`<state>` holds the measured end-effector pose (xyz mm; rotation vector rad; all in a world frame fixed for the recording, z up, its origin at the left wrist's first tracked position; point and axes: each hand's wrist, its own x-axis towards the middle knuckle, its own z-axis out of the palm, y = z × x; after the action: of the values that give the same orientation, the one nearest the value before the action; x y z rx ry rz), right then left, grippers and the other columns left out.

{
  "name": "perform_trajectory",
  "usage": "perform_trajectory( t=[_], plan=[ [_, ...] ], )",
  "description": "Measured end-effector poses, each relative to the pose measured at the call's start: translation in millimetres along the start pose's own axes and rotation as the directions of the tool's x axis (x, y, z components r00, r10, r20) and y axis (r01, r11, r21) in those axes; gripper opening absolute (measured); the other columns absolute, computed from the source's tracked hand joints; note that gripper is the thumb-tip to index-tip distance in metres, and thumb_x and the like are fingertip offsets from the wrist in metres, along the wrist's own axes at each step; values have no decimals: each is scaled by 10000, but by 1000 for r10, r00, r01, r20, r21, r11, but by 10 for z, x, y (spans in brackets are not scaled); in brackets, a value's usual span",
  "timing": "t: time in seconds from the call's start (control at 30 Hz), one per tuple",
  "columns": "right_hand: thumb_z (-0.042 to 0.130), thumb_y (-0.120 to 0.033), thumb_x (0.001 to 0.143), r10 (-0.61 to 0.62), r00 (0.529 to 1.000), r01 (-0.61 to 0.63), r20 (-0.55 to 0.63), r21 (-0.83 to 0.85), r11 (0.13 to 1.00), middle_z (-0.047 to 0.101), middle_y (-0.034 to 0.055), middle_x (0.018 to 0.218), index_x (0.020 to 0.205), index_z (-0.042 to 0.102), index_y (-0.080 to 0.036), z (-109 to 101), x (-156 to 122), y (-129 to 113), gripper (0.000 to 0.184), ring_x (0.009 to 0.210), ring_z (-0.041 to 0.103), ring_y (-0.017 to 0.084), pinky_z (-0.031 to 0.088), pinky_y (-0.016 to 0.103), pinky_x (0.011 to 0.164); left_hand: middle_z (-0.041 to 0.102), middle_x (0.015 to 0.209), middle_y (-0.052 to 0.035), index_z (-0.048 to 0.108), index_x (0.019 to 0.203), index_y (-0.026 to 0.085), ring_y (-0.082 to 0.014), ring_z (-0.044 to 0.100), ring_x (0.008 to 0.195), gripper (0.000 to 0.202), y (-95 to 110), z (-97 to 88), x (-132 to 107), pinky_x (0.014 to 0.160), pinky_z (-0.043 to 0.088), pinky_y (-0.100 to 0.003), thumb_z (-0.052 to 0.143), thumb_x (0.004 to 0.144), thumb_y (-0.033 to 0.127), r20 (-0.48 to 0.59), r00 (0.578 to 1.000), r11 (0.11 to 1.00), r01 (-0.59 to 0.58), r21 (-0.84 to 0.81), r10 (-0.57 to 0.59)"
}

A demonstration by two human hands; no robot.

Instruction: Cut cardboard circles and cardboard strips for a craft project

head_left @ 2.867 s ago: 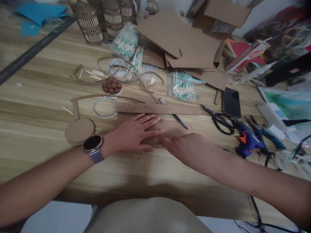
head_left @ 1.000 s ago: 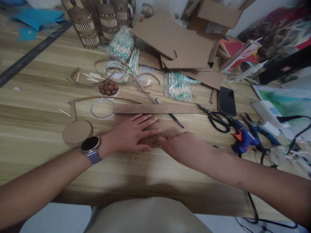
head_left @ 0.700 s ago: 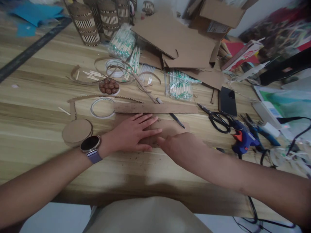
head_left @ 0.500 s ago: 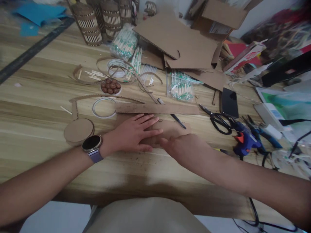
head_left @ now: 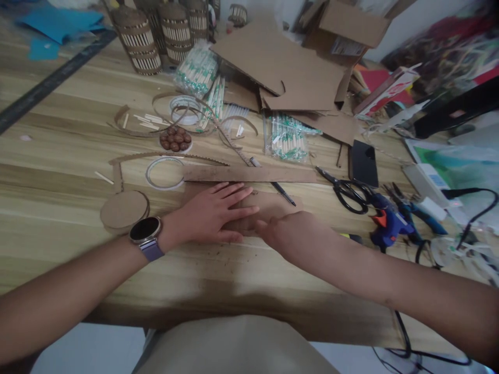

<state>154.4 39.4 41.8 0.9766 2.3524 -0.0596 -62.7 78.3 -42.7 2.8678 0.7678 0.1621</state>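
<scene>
- Cardboard disc [head_left: 123, 210] lies flat on the tabletop [head_left: 58, 171] toward the near edge, just left of the watch [head_left: 145, 230] on the left wrist.
- Tape ring [head_left: 164, 173], white, lies behind the disc, beside the left end of a long cardboard strip [head_left: 249, 174] that runs along the near edge's direction.
- Left hand [head_left: 212, 213] lies palm down on a flat cardboard piece [head_left: 268, 203]. Its grip is fully open, fingers straight and spread, closed on nothing.
- Cardboard piece sits mid-tabletop, just nearer than the strip, and both hands cover much of it.
- Pen [head_left: 284, 194], black, lies slanted by the piece's far right corner.
- Right hand [head_left: 296, 236] rests on the piece's right part, back to the camera, thumb near the left fingertips. I cannot tell how far its grip is open.
- Scissors [head_left: 349, 192] and a blue glue gun [head_left: 390, 224] lie toward the right edge, well apart from the hands.
</scene>
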Motion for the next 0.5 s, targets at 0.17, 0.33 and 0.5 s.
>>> perform_trajectory(
  t=[0.17, 0.33, 0.5],
  plan=[
    [509, 0, 882, 23, 999, -21, 46, -32, 999, 785, 88, 868, 1315, 630, -182, 0, 0, 9, 486, 759, 760, 256, 411, 283, 514, 264, 1682, -153, 421, 1557, 287, -353, 264, 1543, 687, -3, 8, -2, 1236, 220, -525, 479, 985, 662, -5, 1000, 1000, -18, -9, 18],
    [508, 13, 869, 23, 997, -19, 73, -57, 998, 763, 74, 775, 1334, 610, -181, -2, 11, -5, 515, 740, 756, 258, 405, 274, 525, 265, 1685, -137, 424, 1553, 294, -337, 262, 1546, 686, -6, 23, -5, 1238, 219, -521, 498, 978, 661, -27, 1000, 1000, -4, -25, 3],
    [517, -14, 886, 15, 1000, -14, 17, -33, 999, 768, 84, 811, 1259, 645, -186, 26, -2, 12, 430, 743, 754, 258, 383, 280, 527, 270, 1683, -139, 432, 1547, 294, -343, 279, 1538, 675, -6, 20, -5, 1230, 230, -523, 493, 982, 657, -24, 1000, 1000, -14, -22, 13]
  ],
)
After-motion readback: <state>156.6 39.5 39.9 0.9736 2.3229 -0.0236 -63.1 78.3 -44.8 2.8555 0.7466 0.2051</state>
